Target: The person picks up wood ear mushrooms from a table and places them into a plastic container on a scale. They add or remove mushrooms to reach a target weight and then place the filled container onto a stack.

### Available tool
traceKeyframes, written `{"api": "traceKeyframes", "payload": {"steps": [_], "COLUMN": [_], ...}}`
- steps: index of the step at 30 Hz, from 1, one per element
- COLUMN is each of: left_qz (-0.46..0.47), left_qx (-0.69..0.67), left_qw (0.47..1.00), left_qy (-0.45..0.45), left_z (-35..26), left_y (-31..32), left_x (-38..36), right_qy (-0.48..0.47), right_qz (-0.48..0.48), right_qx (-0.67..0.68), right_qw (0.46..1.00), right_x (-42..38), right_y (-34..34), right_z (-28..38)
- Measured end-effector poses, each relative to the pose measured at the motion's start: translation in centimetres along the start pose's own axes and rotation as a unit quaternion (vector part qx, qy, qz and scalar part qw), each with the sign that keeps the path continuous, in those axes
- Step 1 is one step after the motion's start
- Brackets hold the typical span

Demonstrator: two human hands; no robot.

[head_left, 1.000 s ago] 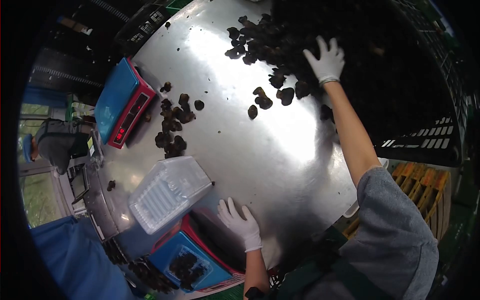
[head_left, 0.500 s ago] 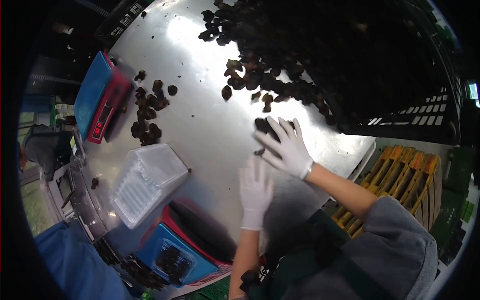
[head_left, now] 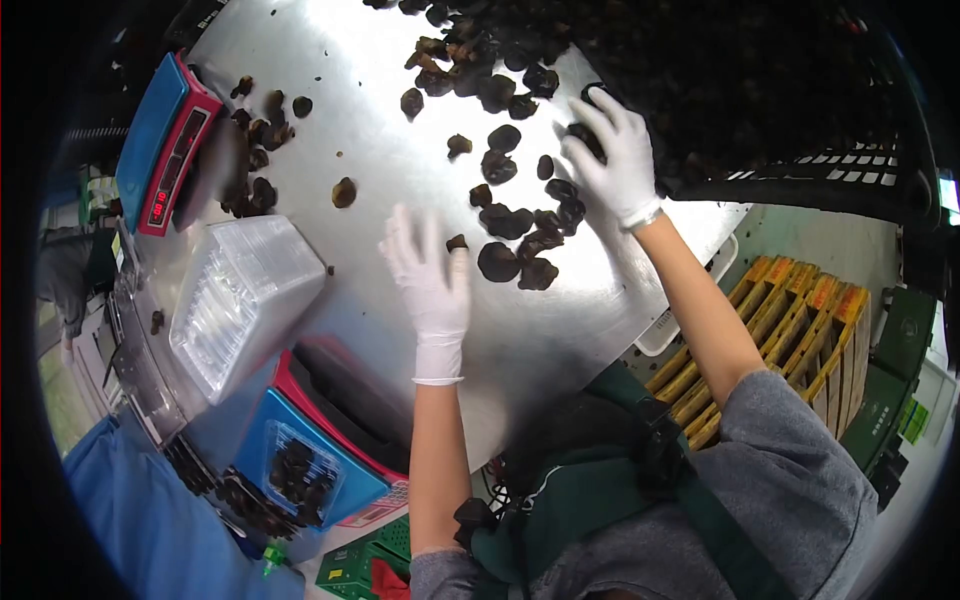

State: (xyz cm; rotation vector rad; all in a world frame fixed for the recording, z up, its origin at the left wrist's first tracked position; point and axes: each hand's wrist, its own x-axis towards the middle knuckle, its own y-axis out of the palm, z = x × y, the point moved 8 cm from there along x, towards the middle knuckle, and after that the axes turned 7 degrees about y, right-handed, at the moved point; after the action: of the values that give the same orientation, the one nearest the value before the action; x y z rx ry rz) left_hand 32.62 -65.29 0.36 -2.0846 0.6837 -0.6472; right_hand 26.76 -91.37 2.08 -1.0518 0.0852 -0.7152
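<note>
My left hand (head_left: pixel 432 285), in a white glove, hovers low over the metal table (head_left: pixel 385 160) with its fingers apart. One small dark piece (head_left: pixel 457 243) lies by its thumb. My right hand (head_left: pixel 615 155), gloved too, reaches to the edge of the large dark heap (head_left: pixel 700 90), fingers spread over a dark piece (head_left: pixel 587 140); a firm grip on it does not show. Between the hands lie several dark, wrinkled pieces (head_left: pixel 506 222), looking like mushrooms or fungus. More of them (head_left: pixel 495 92) are scattered farther back.
Stacked clear trays (head_left: pixel 245 300) stand at left, between a blue-and-red scale (head_left: pixel 165 140) and another scale (head_left: pixel 350 500) bearing a filled tray (head_left: pixel 300 475). A black crate (head_left: pixel 840 175) holds the heap. Yellow pallets (head_left: pixel 770 330) are at right; a person's blue sleeve (head_left: pixel 150 520) is lower left.
My right hand has moved up and right toward the heap, my left hand up and left. Several dark pieces now lie spread between them. The view has shifted slightly.
</note>
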Motion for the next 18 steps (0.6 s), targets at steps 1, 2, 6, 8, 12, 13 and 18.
{"api": "traceKeyframes", "payload": {"steps": [1,2,6,8,12,13,18], "left_qz": [0.046,0.093,0.073,-0.019,-0.113,-0.119,-0.15], "left_qx": [0.021,0.041,0.103,0.07,-0.004,-0.017,-0.056], "left_qw": [0.998,0.991,0.992,0.989,0.966,0.965,0.967], "left_qy": [0.041,0.081,-0.027,-0.129,-0.233,-0.235,-0.198], "left_z": [-1.5,-3.1,-2.5,-0.1,1.3,1.3,1.3], "left_y": [1.0,2.0,0.1,-2.0,-3.8,-3.8,-4.0], "left_x": [0.0,-0.2,-5.6,-10.6,-16.3,-16.7,-14.8], "right_qy": [-0.058,-0.074,-0.033,-0.071,-0.186,-0.141,-0.095], "right_qz": [0.022,0.08,0.217,0.247,0.178,0.166,0.254], "right_qx": [-0.073,-0.128,0.019,0.031,0.074,0.04,-0.036], "right_qw": [0.995,0.986,0.975,0.966,0.963,0.975,0.962], "right_x": [-1.8,-4.6,-15.4,-18.4,-16.2,-12.3,-0.2], "right_y": [0.6,2.0,3.1,3.0,2.6,3.0,9.6], "right_z": [1.0,2.2,6.9,10.1,13.4,12.8,8.5]}}
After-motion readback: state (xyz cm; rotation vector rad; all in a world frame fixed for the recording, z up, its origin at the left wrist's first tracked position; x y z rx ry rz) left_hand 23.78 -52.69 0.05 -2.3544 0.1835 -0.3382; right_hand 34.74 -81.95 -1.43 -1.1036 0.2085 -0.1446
